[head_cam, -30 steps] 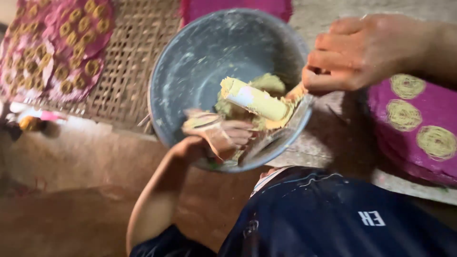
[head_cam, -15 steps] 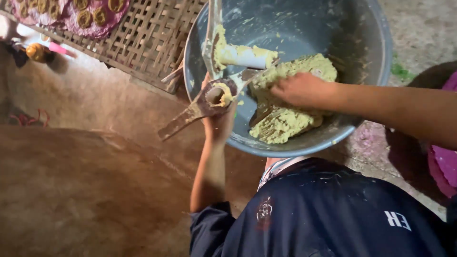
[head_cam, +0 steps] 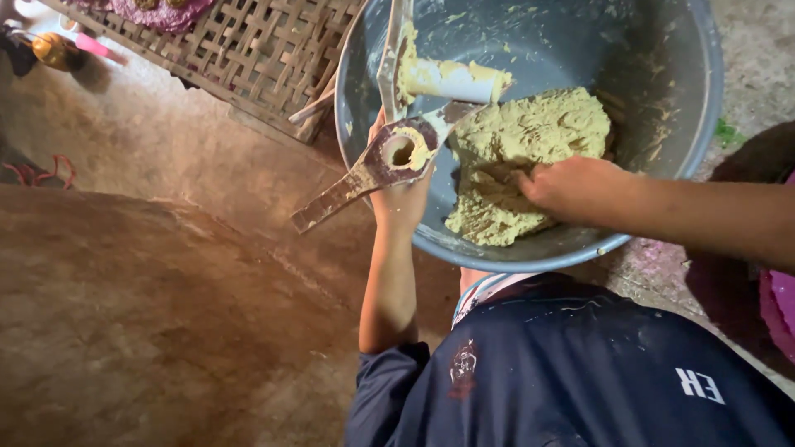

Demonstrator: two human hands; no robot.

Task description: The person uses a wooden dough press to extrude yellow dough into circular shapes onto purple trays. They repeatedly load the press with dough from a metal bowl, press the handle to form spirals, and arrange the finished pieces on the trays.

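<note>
A large grey-blue bowl [head_cam: 687, 157] sits in front of me with a mound of yellow-green dough [head_cam: 538, 124] inside. My right hand [head_cam: 567, 186] is pushed into the near side of the dough, fingers curled in it. My left hand [head_cam: 402, 203] grips a wooden press [head_cam: 364, 174] from below at the bowl's left rim. The press's round hole [head_cam: 401, 151] is partly filled with dough. Its white dough-smeared plunger [head_cam: 451, 79] leans inside the bowl just above.
A woven bamboo tray [head_cam: 240, 50] lies beyond the bowl's left side, with a purple cloth [head_cam: 157, 10] on it. A small yellow object [head_cam: 54, 50] sits top left. A pink cloth [head_cam: 778, 302] shows at the right edge. Packed earth floor [head_cam: 149, 290] spreads on the left.
My right hand left the bowl's rim and went down into the dough. My left hand has kept hold of the press at the rim, and the view has shifted closer to the bowl.
</note>
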